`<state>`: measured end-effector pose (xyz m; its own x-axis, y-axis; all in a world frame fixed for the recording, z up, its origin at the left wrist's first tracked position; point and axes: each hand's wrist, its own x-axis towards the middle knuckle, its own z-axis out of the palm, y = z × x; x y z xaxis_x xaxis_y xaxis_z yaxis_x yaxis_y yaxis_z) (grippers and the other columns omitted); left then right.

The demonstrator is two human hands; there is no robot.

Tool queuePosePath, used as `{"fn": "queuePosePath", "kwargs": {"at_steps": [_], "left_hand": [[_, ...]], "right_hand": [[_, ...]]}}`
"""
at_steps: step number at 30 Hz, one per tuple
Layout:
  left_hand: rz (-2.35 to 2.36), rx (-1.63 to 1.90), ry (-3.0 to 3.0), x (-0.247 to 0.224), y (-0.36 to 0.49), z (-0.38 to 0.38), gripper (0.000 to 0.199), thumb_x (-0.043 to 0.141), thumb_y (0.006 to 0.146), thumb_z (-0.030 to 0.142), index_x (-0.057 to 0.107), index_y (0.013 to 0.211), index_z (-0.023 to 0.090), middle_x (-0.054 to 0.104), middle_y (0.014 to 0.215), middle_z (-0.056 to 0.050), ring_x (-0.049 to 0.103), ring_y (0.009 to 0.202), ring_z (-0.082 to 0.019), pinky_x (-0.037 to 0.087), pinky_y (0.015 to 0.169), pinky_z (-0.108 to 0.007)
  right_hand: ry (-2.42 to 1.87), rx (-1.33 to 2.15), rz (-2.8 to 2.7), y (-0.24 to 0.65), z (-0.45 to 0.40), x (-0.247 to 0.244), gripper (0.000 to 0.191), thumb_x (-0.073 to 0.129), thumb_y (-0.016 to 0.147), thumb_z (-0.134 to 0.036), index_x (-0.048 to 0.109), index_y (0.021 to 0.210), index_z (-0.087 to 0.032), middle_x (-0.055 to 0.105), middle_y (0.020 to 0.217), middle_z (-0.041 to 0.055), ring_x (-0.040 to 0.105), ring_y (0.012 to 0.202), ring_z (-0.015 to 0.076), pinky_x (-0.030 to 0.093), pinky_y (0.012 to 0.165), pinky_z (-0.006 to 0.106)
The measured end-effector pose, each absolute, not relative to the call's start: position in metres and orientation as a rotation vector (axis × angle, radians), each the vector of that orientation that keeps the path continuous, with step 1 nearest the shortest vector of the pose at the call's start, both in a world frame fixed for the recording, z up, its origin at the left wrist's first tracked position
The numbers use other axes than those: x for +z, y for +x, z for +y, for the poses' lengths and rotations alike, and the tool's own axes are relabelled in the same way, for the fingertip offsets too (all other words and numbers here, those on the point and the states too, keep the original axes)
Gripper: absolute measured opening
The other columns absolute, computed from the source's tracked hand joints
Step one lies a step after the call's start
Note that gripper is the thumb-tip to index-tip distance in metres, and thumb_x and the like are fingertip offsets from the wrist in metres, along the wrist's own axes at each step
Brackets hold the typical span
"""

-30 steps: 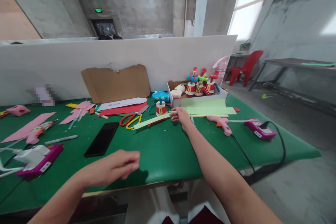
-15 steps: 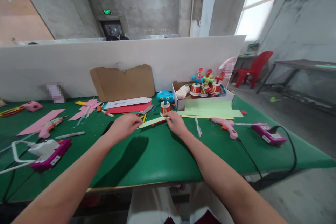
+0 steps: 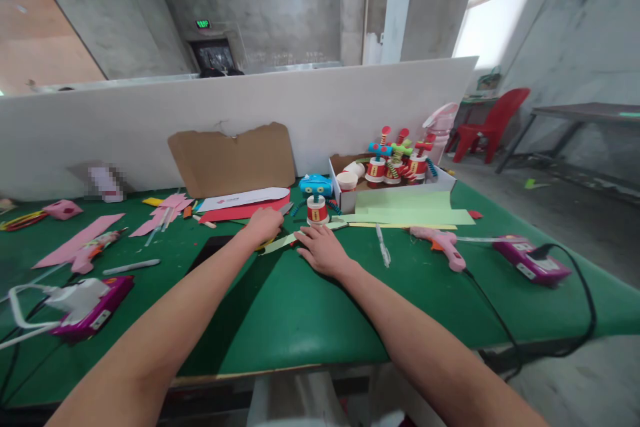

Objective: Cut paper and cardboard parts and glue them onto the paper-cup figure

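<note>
Across the green tabletop (image 3: pixel 295 320), the light-green paper strip (image 3: pixel 277 244) is covered partway by the right hand (image 3: pixel 323 250), fingers spread, nothing clasped. The scissors (image 3: pixel 287 207) are reached by the left hand (image 3: pixel 264 225); its grip cannot be told. Three cup robots (image 3: pixel 376 171) are already assembled in the cardboard box (image 3: pixel 348 201); the blue-headed robot (image 3: pixel 317 209) has arms attached; two white cups (image 3: pixel 347 180) are left headless.

Head-worn camera, single view: seen at close range from above the near edge of the green surface (image 3: pixel 285 327), facing forward and down toward its far edge. The left end runs out of frame; beyond the pale partition (image 3: pixel 235 107), the field extends to a distant concrete wall (image 3: pixel 285 13).
</note>
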<state>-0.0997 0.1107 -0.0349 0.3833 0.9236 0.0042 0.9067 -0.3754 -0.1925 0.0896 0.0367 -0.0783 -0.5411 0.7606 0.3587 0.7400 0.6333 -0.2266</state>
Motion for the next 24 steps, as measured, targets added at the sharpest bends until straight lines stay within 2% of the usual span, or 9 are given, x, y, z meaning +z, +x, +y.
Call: {"fn": "queuePosePath", "kwargs": {"at_steps": [7,12,16,24], "left_hand": [[-1.714,0.037,-2.503,-0.042,-0.091,0.120,0.015,0.056,0.078,0.024,0.068,0.079,0.015,0.068,0.076,-0.016,0.062,0.087,-0.027,0.045,0.077,-0.033],[-1.727,-0.015,-2.625,-0.032,-0.103,0.125,0.016,0.053,0.076,0.023,0.068,0.071,0.018,0.070,0.072,-0.008,0.063,0.071,-0.020,0.045,0.066,-0.025],[-1.665,-0.075,-2.752,-0.030,-0.112,0.122,0.023,0.047,0.079,0.024,0.069,0.081,0.019,0.072,0.082,-0.003,0.062,0.075,-0.016,0.044,0.065,-0.020],[-1.612,-0.158,-2.774,-0.051,-0.116,0.115,0.021,0.052,0.071,0.015,0.072,0.075,0.023,0.072,0.083,-0.007,0.061,0.081,-0.020,0.043,0.074,-0.025]], "right_hand": [[-1.167,0.066,-2.423,0.090,0.038,-0.080,0.044,0.046,0.090,-0.038,0.049,0.131,-0.022,0.052,0.133,0.0109,0.041,0.125,0.0267,0.029,0.105,0.047],[-1.187,0.092,-2.415,0.090,0.036,-0.077,0.044,0.048,0.089,-0.038,0.051,0.129,-0.020,0.052,0.134,0.0102,0.043,0.123,0.0284,0.030,0.105,0.048],[-1.184,0.099,-2.428,0.089,0.035,-0.074,0.042,0.050,0.089,-0.038,0.053,0.126,-0.019,0.053,0.133,0.0104,0.043,0.123,0.0289,0.030,0.105,0.047],[-1.191,0.090,-2.435,0.089,0.034,-0.074,0.044,0.054,0.086,-0.037,0.052,0.127,-0.020,0.052,0.133,0.0107,0.042,0.124,0.0293,0.029,0.105,0.048]]}}
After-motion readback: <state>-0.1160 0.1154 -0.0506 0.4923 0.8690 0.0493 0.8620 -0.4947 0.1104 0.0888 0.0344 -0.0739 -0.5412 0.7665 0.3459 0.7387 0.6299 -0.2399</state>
